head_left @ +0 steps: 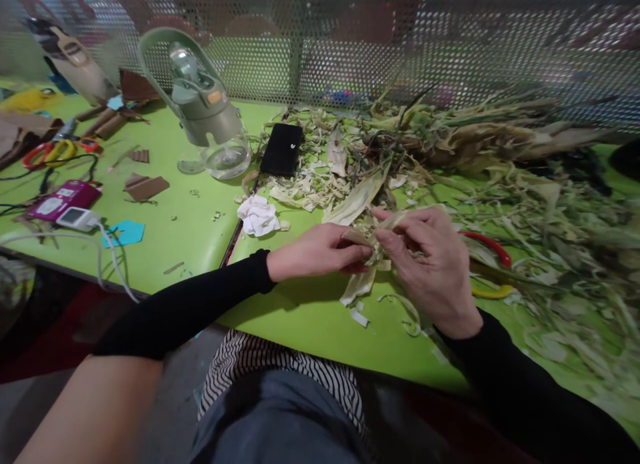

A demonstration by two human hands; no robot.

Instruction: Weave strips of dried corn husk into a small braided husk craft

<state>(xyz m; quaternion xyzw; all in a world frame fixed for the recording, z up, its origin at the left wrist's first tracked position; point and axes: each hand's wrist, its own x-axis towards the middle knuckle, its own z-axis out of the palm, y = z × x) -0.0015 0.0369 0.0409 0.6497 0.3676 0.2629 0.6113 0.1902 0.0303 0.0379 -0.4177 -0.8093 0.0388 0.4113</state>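
My left hand [313, 252] and my right hand [430, 264] meet over the green table [300, 317], both pinched on a pale dried corn husk strip [367, 251]. The strip hangs down between them, its lower end [356, 289] touching the table. My fingers are closed round it on both sides. Small husk scraps [395, 311] lie under my right wrist.
A big heap of dried husks and stalks [475, 144] covers the table's right and back. Red and yellow scissors [493, 271] lie by my right hand. A black phone [283, 149], crumpled tissue [259, 216], green water bottle [200, 97], card scraps and cables sit left. Perforated metal screen behind.
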